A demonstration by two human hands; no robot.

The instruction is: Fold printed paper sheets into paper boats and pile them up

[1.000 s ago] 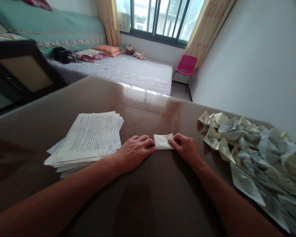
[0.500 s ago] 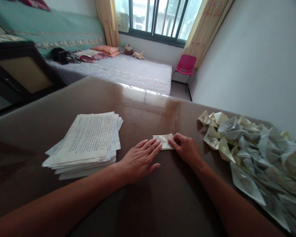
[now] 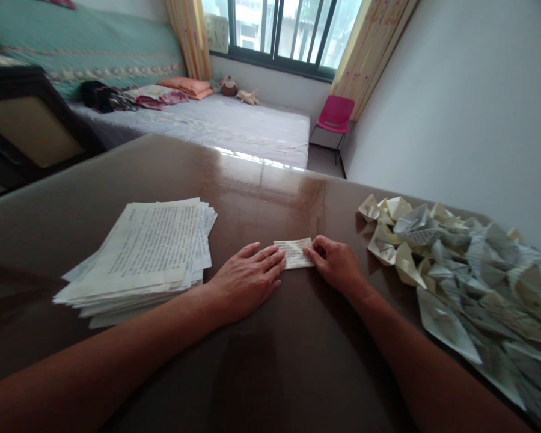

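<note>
A small folded sheet of printed paper lies on the brown glossy table between my hands. My left hand rests flat, its fingers stretched out and their tips on the paper's left edge. At the paper's right end, my right hand pinches the edge between thumb and forefinger. To the left, beside my left forearm, is a stack of printed sheets. A heap of folded paper boats spreads over the table's right side.
Beyond the table stands a bed with orange pillows and soft toys. A pink chair is by the window, next to the white wall. A dark cabinet is at the left.
My left thumb has drawn in toward the other fingers, and the left hand has slid slightly off the paper, baring more of it. The right hand keeps its pinch. The view has shifted slightly.
</note>
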